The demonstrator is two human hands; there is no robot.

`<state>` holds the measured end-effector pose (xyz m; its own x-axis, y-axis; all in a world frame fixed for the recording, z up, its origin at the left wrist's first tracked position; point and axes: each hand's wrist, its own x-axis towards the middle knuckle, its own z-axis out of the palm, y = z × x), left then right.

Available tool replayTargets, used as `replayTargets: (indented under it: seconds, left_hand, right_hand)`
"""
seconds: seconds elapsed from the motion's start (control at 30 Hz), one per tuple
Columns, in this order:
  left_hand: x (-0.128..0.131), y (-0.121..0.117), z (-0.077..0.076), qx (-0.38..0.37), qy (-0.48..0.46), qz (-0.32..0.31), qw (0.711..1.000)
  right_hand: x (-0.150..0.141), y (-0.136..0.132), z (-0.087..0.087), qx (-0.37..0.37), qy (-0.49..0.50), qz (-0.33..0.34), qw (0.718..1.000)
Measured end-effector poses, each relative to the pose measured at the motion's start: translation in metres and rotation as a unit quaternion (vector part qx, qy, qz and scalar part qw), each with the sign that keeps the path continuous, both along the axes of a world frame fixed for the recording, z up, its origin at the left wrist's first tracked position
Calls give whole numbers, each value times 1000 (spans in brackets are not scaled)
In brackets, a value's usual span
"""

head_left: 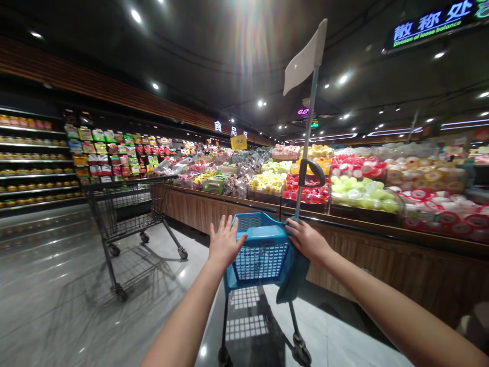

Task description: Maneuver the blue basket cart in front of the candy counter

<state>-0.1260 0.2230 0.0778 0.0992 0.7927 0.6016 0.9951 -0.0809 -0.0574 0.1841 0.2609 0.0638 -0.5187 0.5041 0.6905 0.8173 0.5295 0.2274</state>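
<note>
A wire shopping cart (126,219) stands on the polished floor (49,290), well left of the blue basket trolley (263,260). The left hand (225,242) rests open on its rim; the right hand (307,240) grips beside the pole (307,142) (white pennant (305,58) above), near a wooden bulk-food counter (401,260).

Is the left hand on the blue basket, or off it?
On it: the left hand, fingers spread, rests over the left edge of the blue plastic mesh basket, covering part of its rim.
</note>
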Motion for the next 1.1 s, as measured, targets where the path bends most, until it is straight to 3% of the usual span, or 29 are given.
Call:
replayTargets:
  seconds: [0.1,0.23,0.37,0.63,0.93,1.1]
  left_hand:
    - [-1,1,2,-5,-2,-9,1000]
    - [-5,0,3,-14,-5,-15,1000]
    - [-17,2,3,-13,0,-13,1000]
    - [-38,6,5,-28,19,-15,999]
    - [-40,5,6,-31,18,-22,999]
    - [-37,5,6,-34,15,-24,999]
  right_hand:
    - [18,4,-3,-4,6,-24,1000]
    - [17,2,-3,-8,18,-33,999]
    - [-2,-8,-2,-5,40,-22,999]
    - [-59,-16,-7,50,-7,43,998]
    - [-4,16,-4,38,21,34,999]
    - [-15,21,3,-2,33,24,999]
